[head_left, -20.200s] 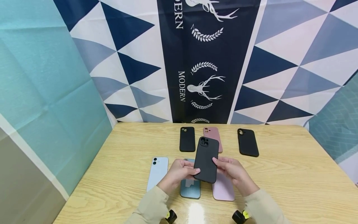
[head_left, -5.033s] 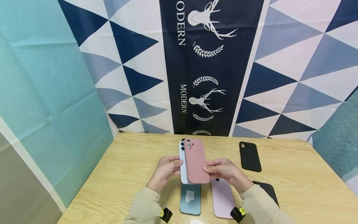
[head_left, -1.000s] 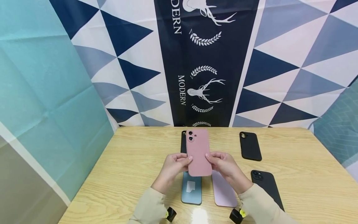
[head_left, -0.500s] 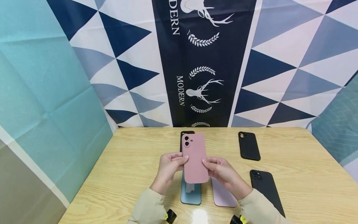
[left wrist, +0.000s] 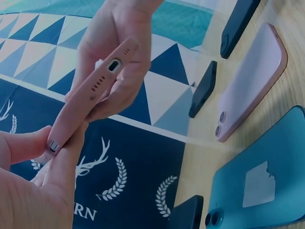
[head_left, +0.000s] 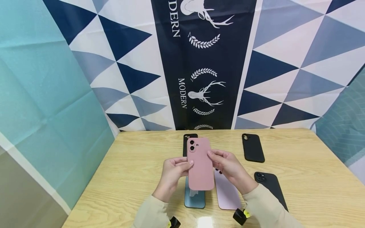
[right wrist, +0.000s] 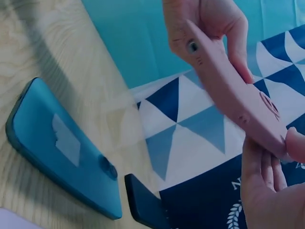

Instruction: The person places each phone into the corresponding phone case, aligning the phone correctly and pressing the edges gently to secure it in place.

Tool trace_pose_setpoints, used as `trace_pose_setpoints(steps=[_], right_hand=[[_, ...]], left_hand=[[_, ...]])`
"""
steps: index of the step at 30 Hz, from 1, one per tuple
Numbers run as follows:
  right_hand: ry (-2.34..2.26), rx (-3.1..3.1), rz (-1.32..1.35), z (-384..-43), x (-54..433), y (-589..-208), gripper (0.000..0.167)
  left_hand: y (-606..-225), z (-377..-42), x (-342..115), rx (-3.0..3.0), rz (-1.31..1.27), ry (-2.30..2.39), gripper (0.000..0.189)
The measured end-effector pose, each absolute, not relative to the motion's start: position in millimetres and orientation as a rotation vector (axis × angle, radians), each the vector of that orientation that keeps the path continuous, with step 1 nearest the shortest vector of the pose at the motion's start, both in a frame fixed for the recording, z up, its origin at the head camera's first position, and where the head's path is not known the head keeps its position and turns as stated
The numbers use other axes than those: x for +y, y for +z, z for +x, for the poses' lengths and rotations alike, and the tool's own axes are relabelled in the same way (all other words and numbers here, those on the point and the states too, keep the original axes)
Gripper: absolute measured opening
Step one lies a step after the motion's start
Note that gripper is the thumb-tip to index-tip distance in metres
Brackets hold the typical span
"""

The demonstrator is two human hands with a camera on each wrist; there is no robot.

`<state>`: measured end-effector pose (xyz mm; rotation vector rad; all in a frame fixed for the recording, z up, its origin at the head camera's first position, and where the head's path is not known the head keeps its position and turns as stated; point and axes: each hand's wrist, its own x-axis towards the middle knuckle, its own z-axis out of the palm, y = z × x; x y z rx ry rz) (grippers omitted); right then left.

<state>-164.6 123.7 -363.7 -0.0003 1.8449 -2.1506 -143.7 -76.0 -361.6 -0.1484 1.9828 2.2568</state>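
Both hands hold up a pink phone case (head_left: 200, 172) fitted around a phone, two dark lenses showing through its camera cutout. My left hand (head_left: 172, 175) grips the lower left edge, thumb on the back. Higher up the right edge, my right hand (head_left: 229, 167) pinches it between thumb and fingers. The left wrist view shows the case's bottom edge (left wrist: 78, 107) with its charging port opening and speaker holes. Beneath lie a blue phone (head_left: 194, 202) with a pale patch, partly hidden, and a lilac phone (head_left: 228, 193).
On the wooden table (head_left: 128, 177), a black case (head_left: 190, 139) stands out partly behind the pink one. Another black case (head_left: 253, 148) lies at the back right. Beside my right forearm is a black-cased phone (head_left: 271, 188). A patterned cloth (head_left: 211, 57) hangs behind the table.
Twenty seconds ago both hands held the black-cased phone, now at the right. The white phone and pink case, held overlapping five seconds ago, are joined. My right hand has just shifted up the edge.
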Motion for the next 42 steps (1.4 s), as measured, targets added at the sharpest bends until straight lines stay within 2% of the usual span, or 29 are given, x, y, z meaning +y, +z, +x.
trace_pose_setpoints(steps=[4, 9, 15, 29, 32, 37, 39, 42], right_hand=[[-2.187, 1.883, 0.065, -162.3, 123.1, -359.2, 0.029], [-2.194, 1.889, 0.104, -155.8, 123.0, -358.8, 0.009], [-2.197, 1.879, 0.131, -150.7, 120.9, -359.6, 0.014], [-2.177, 1.818, 0.051, -148.2, 117.2, -362.9, 0.007], [-2.116, 1.794, -0.031, -149.7, 120.0, -363.2, 0.018], [-2.017, 1.857, -0.073, -153.9, 122.8, -358.7, 0.054], [-2.023, 1.892, -0.05, -155.6, 123.1, -355.4, 0.059], [-2.053, 1.954, -0.03, -157.1, 123.8, -350.8, 0.057]], left_hand=[[-360.8, -143.1, -75.7, 1.987, -0.045, 2.206, 0.032], [-362.3, -144.1, -77.8, 1.995, 0.033, 2.101, 0.031], [-360.2, -145.4, -79.3, 2.076, 0.032, 2.046, 0.034], [-351.7, -142.9, -77.5, 2.19, -0.053, 2.162, 0.027], [-352.6, -140.6, -76.4, 2.236, -0.092, 2.177, 0.025], [-354.2, -137.7, -75.5, 2.25, -0.107, 2.203, 0.024], [-354.9, -136.5, -75.5, 2.246, -0.1, 2.196, 0.023], [-355.5, -134.0, -75.5, 2.244, -0.065, 2.176, 0.022]])
